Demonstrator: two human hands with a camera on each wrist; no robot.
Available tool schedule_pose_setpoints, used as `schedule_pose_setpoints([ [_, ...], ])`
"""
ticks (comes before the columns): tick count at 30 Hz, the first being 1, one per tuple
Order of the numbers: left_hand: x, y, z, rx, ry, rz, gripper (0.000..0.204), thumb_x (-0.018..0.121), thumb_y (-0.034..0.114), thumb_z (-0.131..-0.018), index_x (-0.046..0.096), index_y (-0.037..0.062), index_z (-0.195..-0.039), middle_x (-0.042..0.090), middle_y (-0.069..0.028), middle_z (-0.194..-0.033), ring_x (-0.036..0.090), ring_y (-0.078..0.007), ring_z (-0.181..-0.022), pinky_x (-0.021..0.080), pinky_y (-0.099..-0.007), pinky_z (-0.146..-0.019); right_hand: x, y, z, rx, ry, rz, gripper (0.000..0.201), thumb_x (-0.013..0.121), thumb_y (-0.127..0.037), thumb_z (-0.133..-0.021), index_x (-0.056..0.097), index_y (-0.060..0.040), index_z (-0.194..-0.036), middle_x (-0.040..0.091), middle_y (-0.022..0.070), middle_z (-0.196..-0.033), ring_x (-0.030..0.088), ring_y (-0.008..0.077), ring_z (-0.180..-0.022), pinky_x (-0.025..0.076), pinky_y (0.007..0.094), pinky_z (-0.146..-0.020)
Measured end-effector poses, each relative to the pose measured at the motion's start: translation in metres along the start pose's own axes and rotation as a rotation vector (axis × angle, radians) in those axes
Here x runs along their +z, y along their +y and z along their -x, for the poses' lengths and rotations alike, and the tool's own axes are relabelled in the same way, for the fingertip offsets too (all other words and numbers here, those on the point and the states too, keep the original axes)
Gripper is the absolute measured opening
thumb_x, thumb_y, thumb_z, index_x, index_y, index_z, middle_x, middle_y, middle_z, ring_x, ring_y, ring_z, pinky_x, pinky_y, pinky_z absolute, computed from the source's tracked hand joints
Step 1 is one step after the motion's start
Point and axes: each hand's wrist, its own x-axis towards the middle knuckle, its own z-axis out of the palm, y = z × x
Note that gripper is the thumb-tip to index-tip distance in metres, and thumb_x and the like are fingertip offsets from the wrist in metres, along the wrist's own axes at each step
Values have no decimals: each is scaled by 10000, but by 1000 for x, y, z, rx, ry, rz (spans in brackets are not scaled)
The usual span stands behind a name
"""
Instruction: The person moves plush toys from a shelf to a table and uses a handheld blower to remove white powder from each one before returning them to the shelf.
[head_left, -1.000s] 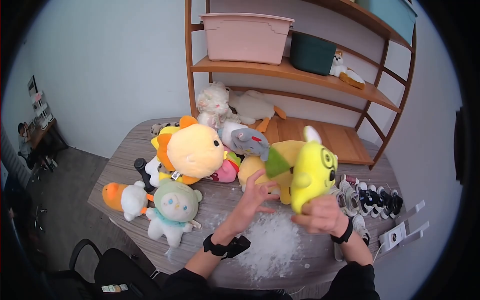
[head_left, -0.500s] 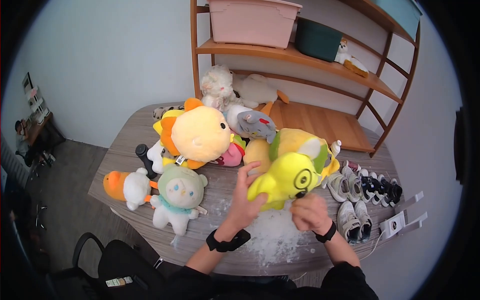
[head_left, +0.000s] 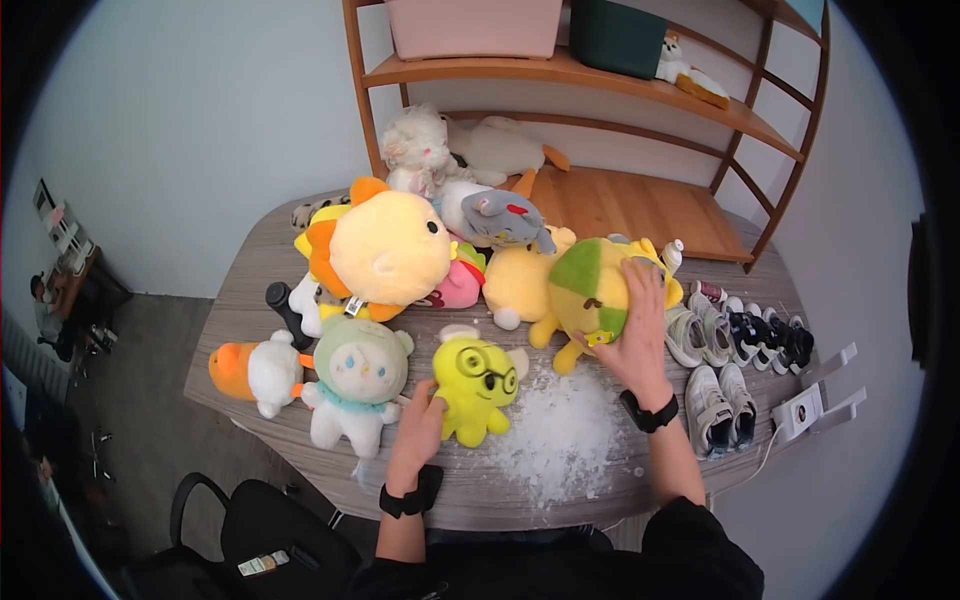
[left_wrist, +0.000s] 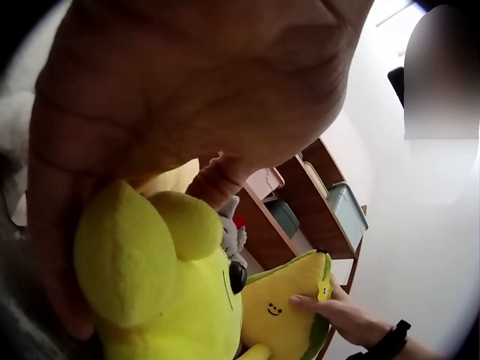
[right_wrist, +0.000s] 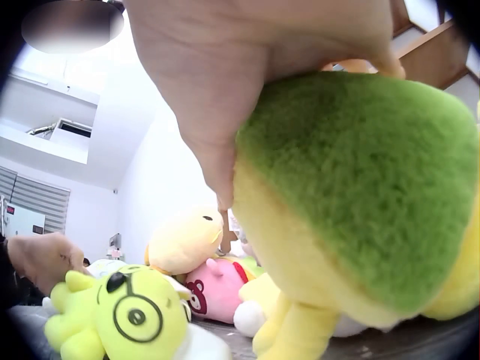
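Two bare hands grip two plush toys over a wood-grain table (head_left: 240, 268), and we see both toys near the middle of the frame. At center, just left of a scattered white powder (head_left: 560, 435), the left hand (head_left: 416, 425) holds the lime-green plush (head_left: 478, 390) by its side, fingers curled and thumb against it; the toy, in printed black glasses, is upright and faces us. Right of center, the right hand (head_left: 640, 335) grips the green-and-yellow plush (head_left: 578, 285), its fingers bent over the top and its thumb on the near side. From the right wrist we see the fingers and thumb apart, on either side of the toy's green patch.

To the left of the lime-green plush we find the green-and-white plush (head_left: 361, 368), with the orange-and-white plush (head_left: 262, 372) farther left. Above them sits the round pale-yellow plush (head_left: 390, 250), near a pink plush (head_left: 460, 282) and a gray plush (head_left: 505, 218). At right we count pairs of shoes (head_left: 709, 410) beside a white device (head_left: 803, 410). A wooden shelf (head_left: 620, 200) fills the upper right, bearing a pink bin (head_left: 475, 28) and a dark green bin (head_left: 617, 38).
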Motion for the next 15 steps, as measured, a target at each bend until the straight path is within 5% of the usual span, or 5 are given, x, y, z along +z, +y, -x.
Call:
schedule_pose_setpoints([
  [5, 0, -8, 2, 117, 163, -126, 414, 570, 180, -929, 509, -16, -1289, 651, -258, -1150, 628, -390, -1082, 484, -415, -926, 11, 19, -11, -49, 13, -152, 761, 748, -30, -637, 496, -82, -1353, 480, 153, -1407, 433, 404, -1310, 340, 500, -1111],
  [8, 0, 1, 8, 94, 148, -221, 476, 651, 223, -902, 514, -12, -1292, 647, -258, -1157, 620, -408, -1090, 482, -426, -936, 11, 17, -29, -110, 187, -132, 696, 702, 38, -637, 534, -65, -1304, 540, 150, -1333, 485, 391, -1255, 377, 473, -1080],
  [15, -10, -3, 16, 298, 295, -357, 581, 744, 268, -855, 521, 4, -1321, 651, -225, -1157, 652, -367, -975, 498, -424, -895, 31, 38, -57, -32, 128, 7, 852, 821, -143, -680, 420, -75, -1429, 421, 166, -1460, 375, 395, -1363, 310, 501, -1142],
])
